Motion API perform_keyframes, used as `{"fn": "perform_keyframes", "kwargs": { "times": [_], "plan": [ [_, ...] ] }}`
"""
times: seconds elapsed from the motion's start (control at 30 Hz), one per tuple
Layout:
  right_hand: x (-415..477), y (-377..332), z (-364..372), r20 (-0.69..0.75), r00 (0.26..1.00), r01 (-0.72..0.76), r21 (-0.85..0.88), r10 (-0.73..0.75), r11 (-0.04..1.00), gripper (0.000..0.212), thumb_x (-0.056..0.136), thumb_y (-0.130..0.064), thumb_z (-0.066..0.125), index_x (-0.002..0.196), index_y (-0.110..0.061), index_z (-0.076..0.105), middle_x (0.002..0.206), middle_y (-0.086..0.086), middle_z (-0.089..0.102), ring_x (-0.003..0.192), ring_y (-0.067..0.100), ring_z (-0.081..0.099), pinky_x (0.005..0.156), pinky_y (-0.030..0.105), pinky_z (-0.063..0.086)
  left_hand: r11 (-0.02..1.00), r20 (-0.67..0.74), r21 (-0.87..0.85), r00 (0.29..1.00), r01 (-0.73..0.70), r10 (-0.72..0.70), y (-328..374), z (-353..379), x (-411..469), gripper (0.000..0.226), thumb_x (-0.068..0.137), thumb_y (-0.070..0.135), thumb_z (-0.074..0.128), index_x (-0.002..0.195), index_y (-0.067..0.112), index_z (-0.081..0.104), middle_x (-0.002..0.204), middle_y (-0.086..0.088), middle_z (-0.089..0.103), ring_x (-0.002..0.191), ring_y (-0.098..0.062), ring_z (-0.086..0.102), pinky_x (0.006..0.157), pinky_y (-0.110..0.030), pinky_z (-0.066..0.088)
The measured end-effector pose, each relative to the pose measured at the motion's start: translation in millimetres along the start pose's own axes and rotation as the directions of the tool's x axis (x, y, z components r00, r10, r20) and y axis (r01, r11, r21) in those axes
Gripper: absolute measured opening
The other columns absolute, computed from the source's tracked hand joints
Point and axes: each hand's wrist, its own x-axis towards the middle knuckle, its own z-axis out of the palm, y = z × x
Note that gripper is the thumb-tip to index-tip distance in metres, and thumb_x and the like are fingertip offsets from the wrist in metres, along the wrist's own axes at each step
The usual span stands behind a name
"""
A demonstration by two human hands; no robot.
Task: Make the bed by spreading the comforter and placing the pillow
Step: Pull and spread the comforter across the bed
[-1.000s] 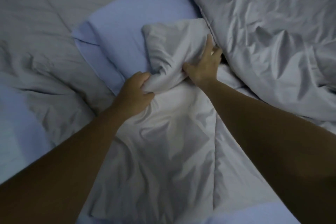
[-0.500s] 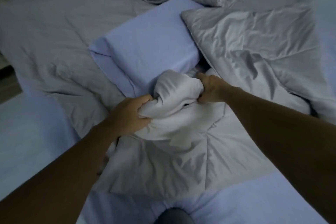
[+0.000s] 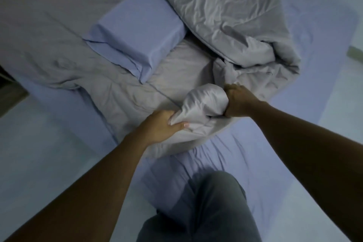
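Two fists clamp one bunched comforter [image 3: 204, 102] corner: my left hand [image 3: 163, 125] at its near-left end, my right hand [image 3: 238, 102] at its far-right. Pillow [image 3: 137, 25] lies far left, atop the comforter.

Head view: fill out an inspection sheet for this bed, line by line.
Surface: mattress in a lilac fitted sheet, bare and wrinkled at the near end.
Job's things: grey comforter rumpled and heaped at the right, not spread; lilac pillow lying on top of it.
Clutter: nothing seen.
Grippers: left hand and right hand each closed on a bunched comforter corner, fingers curled into the fabric.
Cables: nothing seen.
Surroundings: pale floor on both sides; person's knee in grey trousers on the mattress.
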Motion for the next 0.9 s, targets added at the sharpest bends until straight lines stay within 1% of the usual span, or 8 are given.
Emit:
{"fn": "perform_keyframes", "kwargs": {
  "times": [0.13, 0.27, 0.33, 0.37, 0.5, 0.63, 0.77, 0.9],
  "plan": [
    [-70.8, 2.8, -2.5, 0.066, 0.997, -0.043, 0.211, 0.029, 0.977, 0.096, 0.054, -0.054, 0.083, 0.139, -0.026, 0.048, 0.134, -0.004, 0.057, 0.117, 0.024, 0.059, 0.096, 0.032, 0.047, 0.994, 0.033, -0.060, 0.995, -0.093, 0.095, 20.1, 32.1, -31.4, 0.050, 0.084, 0.056, 0.068, 0.119, 0.021, 0.064, 0.117, -0.001, 0.071, 0.112, -0.021, 0.065, 0.092, -0.035, 0.052],
    [-110.9, 19.0, 16.1, 0.234, 0.964, -0.175, 0.196, 0.127, 0.965, 0.097, 0.062, -0.049, 0.082, 0.146, -0.027, 0.039, 0.135, 0.008, 0.061, 0.119, 0.029, 0.060, 0.094, 0.029, 0.047, 0.969, 0.084, -0.190, 0.981, -0.155, 0.174, 36.5, 65.4, -54.7, 0.052, 0.086, 0.048, 0.071, 0.130, 0.027, 0.056, 0.132, 0.011, 0.062, 0.124, -0.009, 0.057, 0.105, -0.033, 0.046],
    [-130.5, 27.1, 29.2, 0.305, 0.938, -0.231, 0.192, 0.166, 0.954, 0.108, 0.064, -0.048, 0.081, 0.154, -0.029, 0.024, 0.139, 0.011, 0.057, 0.124, 0.032, 0.057, 0.101, 0.033, 0.047, 0.967, 0.102, -0.206, 0.980, -0.148, 0.172, 44.1, 84.6, -66.8, 0.052, 0.085, 0.049, 0.071, 0.131, 0.033, 0.053, 0.135, 0.018, 0.058, 0.127, -0.005, 0.053, 0.105, -0.028, 0.045],
    [-140.9, 32.2, 37.4, 0.326, 0.929, -0.248, 0.192, 0.176, 0.950, 0.107, 0.065, -0.048, 0.082, 0.154, -0.028, 0.025, 0.141, 0.011, 0.056, 0.125, 0.031, 0.056, 0.102, 0.031, 0.045, 0.967, 0.120, -0.214, 0.979, -0.138, 0.166, 47.8, 95.4, -72.5, 0.054, 0.085, 0.050, 0.070, 0.133, 0.034, 0.052, 0.136, 0.017, 0.058, 0.128, -0.004, 0.052, 0.106, -0.029, 0.044],
    [-182.8, 56.5, 68.7, 0.336, 0.919, -0.284, 0.205, 0.205, 0.937, 0.089, 0.066, -0.046, 0.082, 0.144, -0.022, 0.046, 0.136, 0.010, 0.061, 0.121, 0.029, 0.060, 0.101, 0.031, 0.048, 0.961, 0.189, -0.260, 0.971, -0.096, 0.148, 65.6, 146.1, -95.8, 0.063, 0.088, 0.050, 0.067, 0.144, 0.034, 0.044, 0.145, 0.014, 0.051, 0.134, -0.005, 0.047, 0.112, -0.029, 0.039],
    [-220.9, 80.8, 94.5, 0.318, 0.924, -0.291, 0.221, 0.213, 0.931, 0.088, 0.069, -0.044, 0.083, 0.146, -0.021, 0.046, 0.140, 0.010, 0.058, 0.126, 0.029, 0.058, 0.103, 0.031, 0.047, 0.967, 0.164, -0.241, 0.978, -0.083, 0.125, 84.9, 194.2, -124.8, 0.070, 0.090, 0.050, 0.065, 0.151, 0.033, 0.035, 0.149, 0.018, 0.043, 0.133, 0.004, 0.038, 0.107, -0.014, 0.029],
    [-257.5, 110.5, 117.3, 0.327, 0.934, -0.235, 0.260, 0.143, 0.937, 0.093, 0.072, -0.037, 0.085, 0.150, -0.016, 0.040, 0.146, 0.012, 0.052, 0.131, 0.029, 0.054, 0.107, 0.034, 0.045, 0.966, 0.134, -0.258, 0.990, 0.000, 0.036, 110.4, 245.6, -155.1, 0.067, 0.092, 0.046, 0.064, 0.151, 0.030, 0.037, 0.151, 0.008, 0.046, 0.137, -0.010, 0.044, 0.115, -0.028, 0.033],
    [-300.1, 149.2, 138.2, 0.318, 0.943, -0.193, 0.270, 0.102, 0.943, 0.093, 0.074, -0.035, 0.086, 0.150, -0.010, 0.038, 0.145, 0.016, 0.053, 0.130, 0.032, 0.054, 0.107, 0.039, 0.046, 0.977, 0.094, -0.189, 0.992, 0.095, -0.078, 146.2, 308.2, -185.4, 0.062, 0.093, 0.050, 0.061, 0.148, 0.032, 0.040, 0.142, -0.003, 0.057, 0.128, -0.024, 0.055, 0.106, -0.036, 0.044]
  ]
}}
